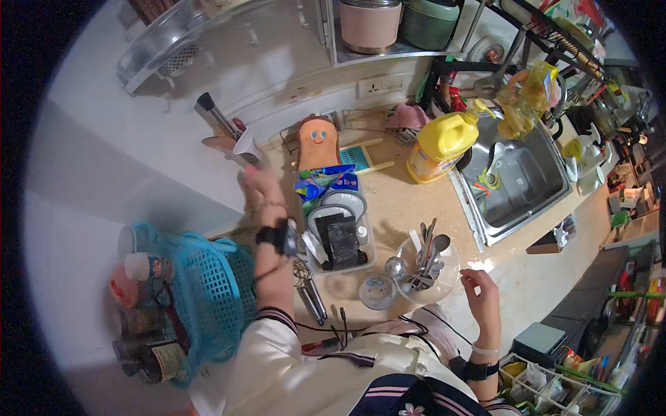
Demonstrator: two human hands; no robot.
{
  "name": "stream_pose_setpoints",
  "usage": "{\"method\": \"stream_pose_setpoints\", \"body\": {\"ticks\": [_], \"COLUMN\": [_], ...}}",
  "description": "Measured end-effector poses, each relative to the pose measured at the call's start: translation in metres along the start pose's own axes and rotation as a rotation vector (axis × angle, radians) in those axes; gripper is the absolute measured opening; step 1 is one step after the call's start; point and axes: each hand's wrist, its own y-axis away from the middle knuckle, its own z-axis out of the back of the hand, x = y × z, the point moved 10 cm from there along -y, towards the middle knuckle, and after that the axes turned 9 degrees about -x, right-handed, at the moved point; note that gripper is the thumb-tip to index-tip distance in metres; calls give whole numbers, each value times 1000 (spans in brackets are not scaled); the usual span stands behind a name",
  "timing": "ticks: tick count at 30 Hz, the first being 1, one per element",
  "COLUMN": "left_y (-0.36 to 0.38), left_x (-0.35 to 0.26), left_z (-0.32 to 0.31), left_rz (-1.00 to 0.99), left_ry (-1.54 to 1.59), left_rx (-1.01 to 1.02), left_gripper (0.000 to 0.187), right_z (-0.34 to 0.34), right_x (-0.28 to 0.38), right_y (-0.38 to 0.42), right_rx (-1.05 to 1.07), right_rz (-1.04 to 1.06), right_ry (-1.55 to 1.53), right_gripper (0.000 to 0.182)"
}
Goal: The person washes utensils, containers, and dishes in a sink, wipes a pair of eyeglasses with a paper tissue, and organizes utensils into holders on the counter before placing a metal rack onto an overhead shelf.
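Note:
My left hand [259, 183], smeared by motion, reaches up along the wall, right at the lower end of a white cup [247, 144]. Out of that cup stick a black-ended handle [206, 102] and a wooden utensil [218, 143]. My right hand [480, 286] hangs over the counter's front edge, fingers loosely bent and nothing seen in them. Nearest to it is a clear round tray [449, 272] with several spoons and forks [429, 260] and a metal ladle [395, 266]. A small clear tub [378, 291] stands beside the tray.
A clear bin [370, 258] of black packets stands mid-counter, near a toast-shaped plush [318, 142]. Whisks [310, 295] lie by the front edge. A blue basket [215, 284] is at left. A yellow jug [440, 149] stands beside the steel sink [527, 184].

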Motion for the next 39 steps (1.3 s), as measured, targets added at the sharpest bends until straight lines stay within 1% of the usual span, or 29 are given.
{"method": "stream_pose_setpoints", "body": {"ticks": [1, 3, 5, 6, 8, 9, 11, 14, 17, 20, 22, 23, 24, 26, 27, 30, 31, 32, 34, 36, 39], "left_y": [27, 60, 77, 69, 47, 35, 28, 13, 32, 34, 34, 39, 48, 70, 79, 103, 112, 120, 139, 158, 186], "left_x": [-6, -32, -118, -128, -143, -127, -124, -71, -91, -33, -87, -121, -160, -201, -214, -222, -226, -230, -231, -231, -233], "left_z": [-14, -41, -26, -29, -55, -85, -106, -142, -123, -178, -124, -84, -40, 19, 44, 106, 125, 145, 177, 202, 229], "left_rz": [151, -35, -231, -379, -676, -620, -557, -616, -656, -653, -656, -656, -736, -831, -878, -920, -918, -916, -916, -922, -894], "left_ry": [41, 363, 166, 130, 64, 60, 9, -309, -697, -391, -104, 33, 41, 32, 28, 16, 35, 54, 100, 163, 239], "left_rx": [238, 331, 549, 467, 292, 350, 480, 508, 816, 937, 734, 632, 514, 328, 229, 35, 18, 3, -24, -62, 34], "left_gripper": [36, 26, 25, 27, 32, 39, 43, 35, 29, 26, 23, 21, 15, 13, 13, 14, 16, 18, 21, 23, 19], "right_z": [-1, -4, -7, -9, -12, -10, -6, 5, 14, 14, 4, -2, -9, -19, -23, -16, -10, -6, 17, 31, 15], "right_x": [2, 10, 20, 20, 19, 20, 21, 10, -3, -4, -1, 0, 2, 12, 18, 37, 45, 56, 115, 151, 177], "right_y": [-1, -4, -3, -1, 0, 0, 3, 11, 13, 9, 2, -1, -3, -8, -14, -37, -47, -56, -67, -82, -105], "right_rx": [2, 7, 20, 27, 33, 35, 31, -13, -33, -39, 0, 21, 49, 85, 102, -7, -79, -104, -354, -478, -413], "right_rz": [9, 35, 65, 70, 83, 80, 71, 29, 5, 8, 30, 37, 72, 82, 92, 169, 175, 234, 459, 491, 578], "right_ry": [8, 8, -9, -11, -17, -6, 12, -14, 70, 39, 7, -11, -30, -78, -102, -139, -217, -137, -6, -20, 73], "right_gripper": [16, 16, 16, 16, 16, 16, 16, 16, 16, 15, 15, 15, 15, 15, 14, 15, 19, 33, 48, 54, 49]}}
